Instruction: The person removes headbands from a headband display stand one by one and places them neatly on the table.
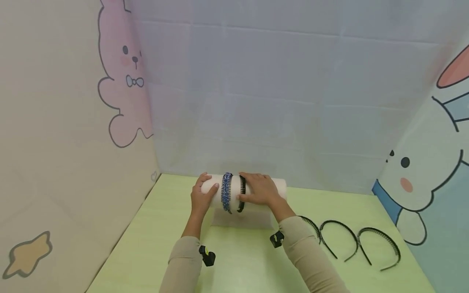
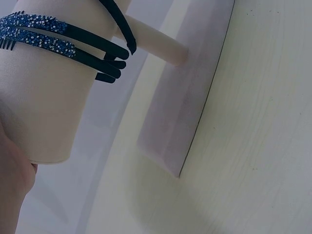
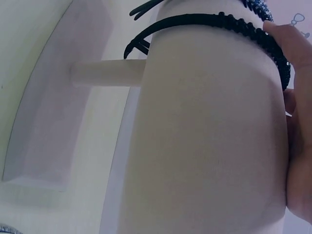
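A white padded roll on a stem and flat base (image 1: pixel 242 219), a headband stand, stands at the back of the table. My left hand (image 1: pixel 202 199) grips the left end of the roll (image 2: pixel 44 107), thumb on the near side. Beside that hand, two headbands with blue glittering stones (image 1: pixel 226 192) sit side by side around the roll. Right of them a black toothed headband (image 3: pixel 195 20) also goes around it. My right hand (image 1: pixel 261 189) lies over the roll and holds this black headband, thumb and fingertips on its band.
Several black headbands (image 1: pixel 338 221) lie in a row on the green table (image 1: pixel 146 248) at the right, beside my right forearm. Fabric walls with cartoon animals (image 1: pixel 126 81) enclose the table at the back and both sides.
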A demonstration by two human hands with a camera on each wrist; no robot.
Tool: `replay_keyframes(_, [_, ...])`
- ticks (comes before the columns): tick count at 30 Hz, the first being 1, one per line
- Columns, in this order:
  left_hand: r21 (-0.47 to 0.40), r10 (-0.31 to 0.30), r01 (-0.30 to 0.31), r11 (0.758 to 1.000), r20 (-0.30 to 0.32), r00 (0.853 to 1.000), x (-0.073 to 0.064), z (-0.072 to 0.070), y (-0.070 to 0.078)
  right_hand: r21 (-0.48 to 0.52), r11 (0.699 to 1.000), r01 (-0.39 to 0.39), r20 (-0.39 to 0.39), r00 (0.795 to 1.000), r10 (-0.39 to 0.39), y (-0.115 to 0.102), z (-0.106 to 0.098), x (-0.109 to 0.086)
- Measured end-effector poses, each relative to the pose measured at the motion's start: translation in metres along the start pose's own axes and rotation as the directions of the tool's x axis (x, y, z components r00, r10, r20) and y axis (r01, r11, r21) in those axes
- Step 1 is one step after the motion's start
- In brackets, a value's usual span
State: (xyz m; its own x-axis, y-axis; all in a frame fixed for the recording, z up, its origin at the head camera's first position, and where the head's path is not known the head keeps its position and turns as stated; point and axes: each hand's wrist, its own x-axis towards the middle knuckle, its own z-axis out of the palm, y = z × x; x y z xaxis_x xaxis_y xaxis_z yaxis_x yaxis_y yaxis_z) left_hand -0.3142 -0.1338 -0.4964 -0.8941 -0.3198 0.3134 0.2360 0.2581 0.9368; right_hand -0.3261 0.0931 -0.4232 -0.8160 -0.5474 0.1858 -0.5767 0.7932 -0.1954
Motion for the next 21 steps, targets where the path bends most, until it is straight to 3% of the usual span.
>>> replay_keyframes(21, [0.006, -0.003, 0.003, 1.000, -0.011, 1.000, 0.000, 0.002, 0.003, -0.034, 0.999, 0.032, -0.075, 0.997, -0.035, 0.008, -0.001, -0.017])
